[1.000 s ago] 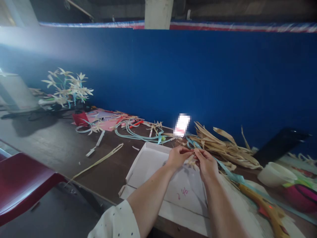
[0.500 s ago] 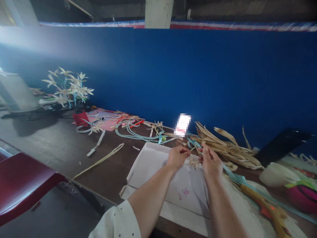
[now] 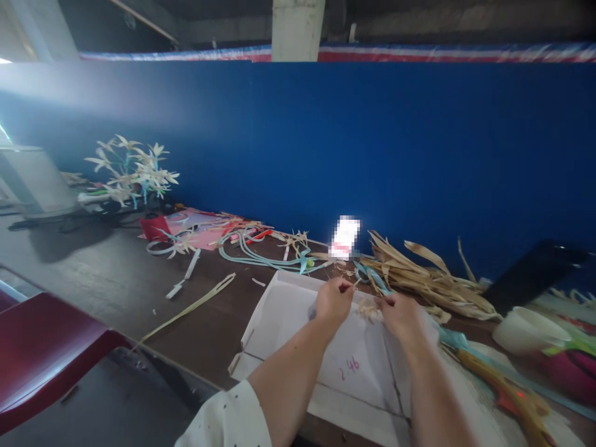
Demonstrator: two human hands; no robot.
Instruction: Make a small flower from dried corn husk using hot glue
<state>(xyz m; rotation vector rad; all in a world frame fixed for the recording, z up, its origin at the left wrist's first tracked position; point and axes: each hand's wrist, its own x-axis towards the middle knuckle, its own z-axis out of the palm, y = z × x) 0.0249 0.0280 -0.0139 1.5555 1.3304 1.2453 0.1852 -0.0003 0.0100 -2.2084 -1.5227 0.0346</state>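
Observation:
My left hand [image 3: 335,302] is closed in a pinch above a shallow white cardboard box [image 3: 284,310], and a thin pale strip [image 3: 358,282] pokes out from its fingertips. Just to the right, my right hand [image 3: 404,315] is closed too, its fingertips beside a small cluster of pale curled husk pieces [image 3: 367,310]. Whether those fingers grip the cluster or something smaller is hidden. Pink handwritten digits mark the box's inner face. Behind both hands lie dried corn husks [image 3: 423,279] and a light blue ribbon [image 3: 372,276].
A yellow glue gun [image 3: 505,385] with a lit red light lies at right, near a white bowl [image 3: 526,329]. A blurred bright screen [image 3: 345,238] leans against the blue partition [image 3: 419,143]. Leftward are blue tubing [image 3: 246,256], husk flowers [image 3: 135,171] and a red chair [image 3: 51,347].
My right hand has turned and lowered slightly, its fingers now curled down by the husk cluster. My left hand stays nearly in place, fingers more folded. The view has shifted a little.

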